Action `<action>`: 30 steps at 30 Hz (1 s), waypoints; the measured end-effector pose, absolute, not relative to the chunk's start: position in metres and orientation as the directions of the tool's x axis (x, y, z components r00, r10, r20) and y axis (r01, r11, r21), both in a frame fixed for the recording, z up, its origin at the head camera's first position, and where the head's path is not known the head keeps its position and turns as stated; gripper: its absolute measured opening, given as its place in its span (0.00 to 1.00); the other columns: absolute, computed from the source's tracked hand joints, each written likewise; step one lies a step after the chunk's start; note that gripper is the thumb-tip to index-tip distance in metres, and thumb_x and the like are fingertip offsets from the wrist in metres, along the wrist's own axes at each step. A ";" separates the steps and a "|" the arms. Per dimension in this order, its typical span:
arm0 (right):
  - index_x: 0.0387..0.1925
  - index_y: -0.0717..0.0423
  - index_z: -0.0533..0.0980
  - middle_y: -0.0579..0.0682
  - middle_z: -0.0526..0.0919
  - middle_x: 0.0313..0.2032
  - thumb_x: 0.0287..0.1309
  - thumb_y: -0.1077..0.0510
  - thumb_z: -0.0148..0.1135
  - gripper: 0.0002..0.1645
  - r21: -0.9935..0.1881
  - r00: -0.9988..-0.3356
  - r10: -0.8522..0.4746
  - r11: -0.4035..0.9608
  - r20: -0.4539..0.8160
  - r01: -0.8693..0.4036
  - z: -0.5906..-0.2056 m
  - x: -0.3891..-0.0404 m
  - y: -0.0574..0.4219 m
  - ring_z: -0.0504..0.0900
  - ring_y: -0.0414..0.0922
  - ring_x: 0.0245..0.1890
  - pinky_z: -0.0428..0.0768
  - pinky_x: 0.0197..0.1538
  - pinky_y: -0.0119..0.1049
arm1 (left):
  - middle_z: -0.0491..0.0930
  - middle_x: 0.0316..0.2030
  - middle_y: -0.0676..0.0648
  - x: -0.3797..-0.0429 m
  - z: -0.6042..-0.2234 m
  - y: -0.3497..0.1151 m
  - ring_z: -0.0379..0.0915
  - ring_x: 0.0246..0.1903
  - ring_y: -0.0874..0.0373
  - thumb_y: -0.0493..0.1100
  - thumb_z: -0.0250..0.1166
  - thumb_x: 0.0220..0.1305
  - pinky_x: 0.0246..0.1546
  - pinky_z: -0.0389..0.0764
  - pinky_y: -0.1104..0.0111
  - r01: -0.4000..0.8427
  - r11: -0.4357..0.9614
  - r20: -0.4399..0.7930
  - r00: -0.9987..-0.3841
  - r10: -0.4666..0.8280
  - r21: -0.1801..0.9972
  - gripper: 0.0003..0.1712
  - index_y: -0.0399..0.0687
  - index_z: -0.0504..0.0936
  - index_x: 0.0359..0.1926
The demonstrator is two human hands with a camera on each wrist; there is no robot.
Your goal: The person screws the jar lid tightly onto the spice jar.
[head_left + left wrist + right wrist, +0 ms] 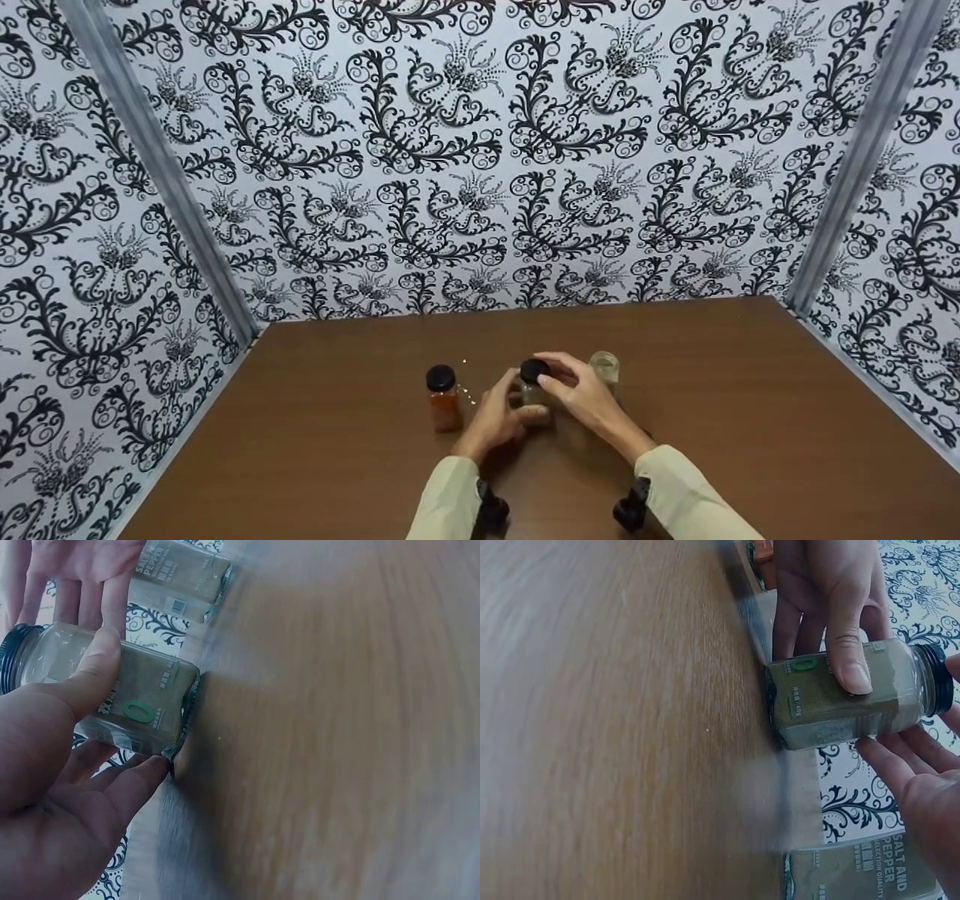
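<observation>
A glass spice jar of grey-brown powder with a black lid stands upright on the table between both hands. My left hand grips its body, thumb pressed along one side and fingers round the other. At the lid, my right hand curls its thumb and fingers round the rim. Just behind the right hand stands a second glass jar, its top pale and without a black lid; "salt and pepper" reads on its label in the right wrist view. Left of the hands is a black-lidded jar of orange-red powder.
The brown wooden table is backed and flanked by walls in black-and-white scroll pattern. Small white specks lie beside the orange-red jar. A black wrist device sits at each sleeve cuff.
</observation>
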State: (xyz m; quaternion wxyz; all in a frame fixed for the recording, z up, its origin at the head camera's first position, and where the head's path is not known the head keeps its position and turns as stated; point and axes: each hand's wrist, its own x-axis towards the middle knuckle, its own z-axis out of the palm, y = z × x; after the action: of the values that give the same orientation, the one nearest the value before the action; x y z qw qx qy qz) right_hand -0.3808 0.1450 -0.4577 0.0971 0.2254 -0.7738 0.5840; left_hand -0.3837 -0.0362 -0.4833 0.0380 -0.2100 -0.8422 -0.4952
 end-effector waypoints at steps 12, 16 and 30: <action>0.59 0.62 0.75 0.63 0.82 0.55 0.64 0.61 0.66 0.23 -0.880 -0.891 -0.223 0.189 0.395 -0.437 -0.459 -0.382 0.144 0.81 0.57 0.58 0.78 0.63 0.45 | 0.81 0.56 0.39 -0.384 -0.484 -0.036 0.81 0.53 0.43 0.45 0.73 0.60 0.34 0.84 0.64 0.382 0.371 0.258 -0.904 0.342 0.847 0.30 0.52 0.73 0.61; 0.63 0.61 0.73 0.64 0.81 0.56 0.65 0.59 0.64 0.26 -0.880 -0.890 -0.236 0.191 0.389 -0.435 -0.458 -0.381 0.145 0.80 0.57 0.59 0.78 0.63 0.41 | 0.81 0.55 0.39 -0.384 -0.484 -0.036 0.81 0.50 0.46 0.45 0.73 0.60 0.25 0.79 0.69 0.355 0.365 0.234 -0.912 0.336 0.860 0.29 0.53 0.73 0.61; 0.57 0.62 0.76 0.64 0.82 0.54 0.63 0.61 0.66 0.21 -0.888 -0.898 -0.213 0.179 0.385 -0.423 -0.458 -0.381 0.143 0.81 0.59 0.58 0.77 0.64 0.48 | 0.82 0.55 0.40 -0.385 -0.485 -0.036 0.81 0.50 0.47 0.47 0.73 0.59 0.28 0.79 0.71 0.379 0.393 0.259 -0.909 0.326 0.838 0.32 0.51 0.73 0.63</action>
State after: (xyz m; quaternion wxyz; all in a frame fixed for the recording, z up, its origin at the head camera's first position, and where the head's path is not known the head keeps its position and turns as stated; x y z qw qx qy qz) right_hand -0.3809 0.1429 -0.4579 0.0867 0.2081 -0.7630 0.6058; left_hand -0.3847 -0.0364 -0.4846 0.0262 -0.2114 -0.8341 -0.5088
